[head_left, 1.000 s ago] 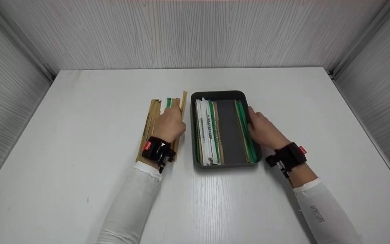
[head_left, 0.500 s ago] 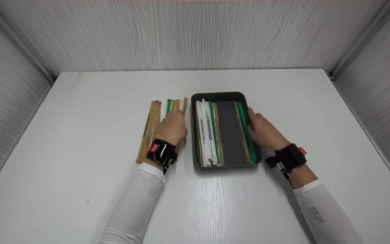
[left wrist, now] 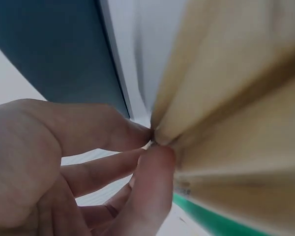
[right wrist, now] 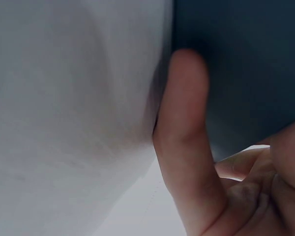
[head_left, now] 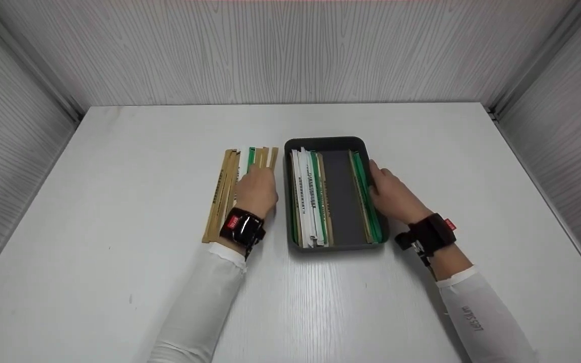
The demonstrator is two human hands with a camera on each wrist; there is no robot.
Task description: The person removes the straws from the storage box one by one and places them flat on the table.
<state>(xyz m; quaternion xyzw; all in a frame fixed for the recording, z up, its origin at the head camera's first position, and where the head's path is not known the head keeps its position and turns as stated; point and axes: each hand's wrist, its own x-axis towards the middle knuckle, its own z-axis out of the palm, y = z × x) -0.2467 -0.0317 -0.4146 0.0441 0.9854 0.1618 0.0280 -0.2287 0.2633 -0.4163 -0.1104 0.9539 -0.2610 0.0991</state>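
Observation:
Over the right side of a row of long slim paper packets point(head_left: 223, 186), brown, white and green, my left hand point(head_left: 257, 189) bends down. In the left wrist view its thumb and forefinger pinch the edge of a brown paper packet point(left wrist: 226, 113). The lower parts of the nearby packets are hidden under the hand. To the right stands a dark grey tray point(head_left: 341, 212). Against its right outer wall rests my right hand point(head_left: 396, 199), its finger point(right wrist: 184, 108) lying straight along the wall in the right wrist view.
Inside the tray, white, green and brown packets point(head_left: 310, 196) lie side by side along the left wall. Green and brown ones point(head_left: 366, 196) line the right wall, with bare tray floor between. Grey wood-grain panels point(head_left: 280, 50) enclose the white table at back and sides.
The rightmost brown packet has come down from a raised position, level with the row's top ends. My left hand has shifted slightly right. My right hand stays at the tray.

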